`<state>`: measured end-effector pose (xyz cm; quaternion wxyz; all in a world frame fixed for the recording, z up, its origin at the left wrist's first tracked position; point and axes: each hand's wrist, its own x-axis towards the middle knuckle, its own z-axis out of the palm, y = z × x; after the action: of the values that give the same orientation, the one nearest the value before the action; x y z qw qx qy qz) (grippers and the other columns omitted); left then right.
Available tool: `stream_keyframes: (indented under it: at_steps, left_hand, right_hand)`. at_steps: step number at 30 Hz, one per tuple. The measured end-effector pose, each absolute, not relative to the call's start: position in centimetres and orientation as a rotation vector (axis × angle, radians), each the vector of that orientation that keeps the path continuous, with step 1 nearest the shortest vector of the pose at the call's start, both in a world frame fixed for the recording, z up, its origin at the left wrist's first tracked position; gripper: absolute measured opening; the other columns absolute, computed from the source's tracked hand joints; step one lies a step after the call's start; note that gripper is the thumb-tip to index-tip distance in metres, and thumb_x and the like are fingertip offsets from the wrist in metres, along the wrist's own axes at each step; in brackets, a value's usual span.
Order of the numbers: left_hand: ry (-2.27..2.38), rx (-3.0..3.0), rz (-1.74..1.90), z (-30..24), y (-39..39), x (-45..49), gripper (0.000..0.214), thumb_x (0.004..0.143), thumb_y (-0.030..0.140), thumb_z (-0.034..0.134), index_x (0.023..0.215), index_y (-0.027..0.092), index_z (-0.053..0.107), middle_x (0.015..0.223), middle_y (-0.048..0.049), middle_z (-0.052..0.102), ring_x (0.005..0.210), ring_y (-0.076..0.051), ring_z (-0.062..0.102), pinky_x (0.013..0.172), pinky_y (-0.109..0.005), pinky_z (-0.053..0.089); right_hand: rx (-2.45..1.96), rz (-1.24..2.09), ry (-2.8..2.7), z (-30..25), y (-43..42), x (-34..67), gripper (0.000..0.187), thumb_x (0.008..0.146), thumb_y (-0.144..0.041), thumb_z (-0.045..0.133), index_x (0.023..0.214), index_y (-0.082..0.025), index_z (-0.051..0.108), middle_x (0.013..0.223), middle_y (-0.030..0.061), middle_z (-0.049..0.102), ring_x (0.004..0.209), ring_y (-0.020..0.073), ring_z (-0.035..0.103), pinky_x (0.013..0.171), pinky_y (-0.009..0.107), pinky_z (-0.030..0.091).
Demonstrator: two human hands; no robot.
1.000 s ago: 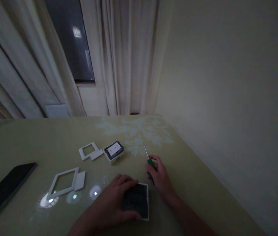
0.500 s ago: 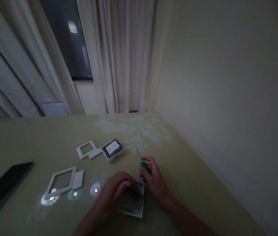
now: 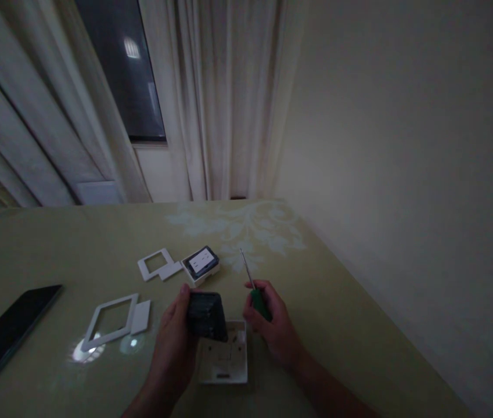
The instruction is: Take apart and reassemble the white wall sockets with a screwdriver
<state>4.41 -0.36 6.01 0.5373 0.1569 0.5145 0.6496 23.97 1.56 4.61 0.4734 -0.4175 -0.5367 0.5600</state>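
My left hand (image 3: 175, 334) grips a black socket module (image 3: 206, 315) by its left side, tilted and raised above a white back box (image 3: 223, 366). The box lies open-side up on the table, its inner floor and small holes showing, with its upper left part hidden by the module and hand. My right hand (image 3: 274, 322) is closed around the green handle of a screwdriver (image 3: 258, 299), its metal shaft pointing up and away. Beyond my hands stands a second socket (image 3: 201, 262), white-faced with a dark surround, seated in its own white box.
On the left of the table (image 3: 316, 348) lie a smaller white frame with its cover plate (image 3: 153, 266) and a larger white frame (image 3: 111, 322) beside a white plate (image 3: 140, 317). A dark phone (image 3: 11, 331) rests far left. A wall (image 3: 403, 174) borders the table's right edge.
My left hand has lifted the black module up out of the white box and tilted it, exposing the box's inside. The screwdriver has stayed in my right hand, nearly in place.
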Motion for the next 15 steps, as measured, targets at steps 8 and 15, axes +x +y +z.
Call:
stream_keyframes:
  at_steps: [8, 15]
  left_hand:
    - [0.981, 0.337, 1.342, 6.2, -1.7, 6.4, 0.046, 0.080, 0.050, 0.092, 0.109, 0.016, 0.080, 0.096, -0.0071, 0.082, 0.087, -0.024, 0.077, 0.074, -0.030, 0.060]
    - [0.882, 0.404, 1.336, 6.1, -2.2, 6.6, 0.054, 0.072, 0.050, 0.099, 0.111, 0.016, 0.083, 0.111, -0.0138, 0.084, 0.107, -0.035, 0.077, 0.090, -0.040, 0.061]
  right_hand:
    - [-0.921, 1.581, -1.188, 5.2, -0.4, 23.6, 0.068, 0.064, -0.048, 0.102, 0.114, -0.024, 0.063, 0.104, 0.0026, 0.069, 0.085, 0.0177, 0.061, 0.077, 0.028, 0.051]
    - [-0.923, 1.676, -1.025, 6.3, 0.2, 23.9, 0.059, 0.064, -0.051, 0.099, 0.106, -0.021, 0.071, 0.094, 0.0030, 0.071, 0.077, 0.0168, 0.063, 0.061, 0.022, 0.050]
